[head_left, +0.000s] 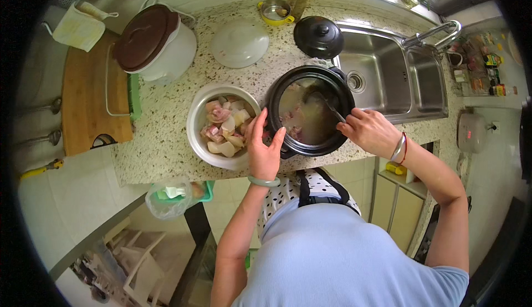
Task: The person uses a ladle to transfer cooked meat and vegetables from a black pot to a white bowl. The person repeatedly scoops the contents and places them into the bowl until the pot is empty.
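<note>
Round black ceramic pot [308, 113] sits near counter's front edge, beside sink. Left hand [264, 143] open, fingers spread against its left rim. Right hand [370, 130] closed around dark ladle [327, 103], handle angled up-left into the broth.

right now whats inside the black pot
The black pot holds pale cloudy broth with pinkish meat pieces. The right hand holds a dark utensil dipped into it. Whatever lies under the broth's surface is hidden.
</note>
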Motion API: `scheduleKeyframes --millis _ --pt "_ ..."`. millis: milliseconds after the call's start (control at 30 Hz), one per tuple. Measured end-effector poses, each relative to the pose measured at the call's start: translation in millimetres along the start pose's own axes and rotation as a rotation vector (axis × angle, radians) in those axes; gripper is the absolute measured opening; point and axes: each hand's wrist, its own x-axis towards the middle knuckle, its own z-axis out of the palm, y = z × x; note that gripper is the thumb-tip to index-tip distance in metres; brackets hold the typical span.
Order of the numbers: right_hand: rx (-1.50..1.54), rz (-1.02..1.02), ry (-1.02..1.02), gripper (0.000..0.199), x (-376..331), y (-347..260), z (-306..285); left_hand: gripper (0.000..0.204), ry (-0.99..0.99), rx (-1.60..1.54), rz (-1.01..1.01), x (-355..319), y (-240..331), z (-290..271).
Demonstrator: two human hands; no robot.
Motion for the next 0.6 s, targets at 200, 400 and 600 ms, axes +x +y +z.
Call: scheduleKeyframes --millis 200,400,600 --pt "-0.032 -0.108 -0.125 0.019 10.5 7.5 2.6 0.052 0.032 -0.04 -0.036 -5.3 2.4 2.2" --pt "0.169 -0.121 -0.166 0.011 17.6 21.7 -11.7 0.053 0.054 -0.031 -0.019 -7.5 -5.1 3.8" --pt "0.351 -0.043 -0.352 0.011 19.0 31.6 -13.9 0.052 0.049 -0.058 -0.03 -7.1 -3.3 5.5"
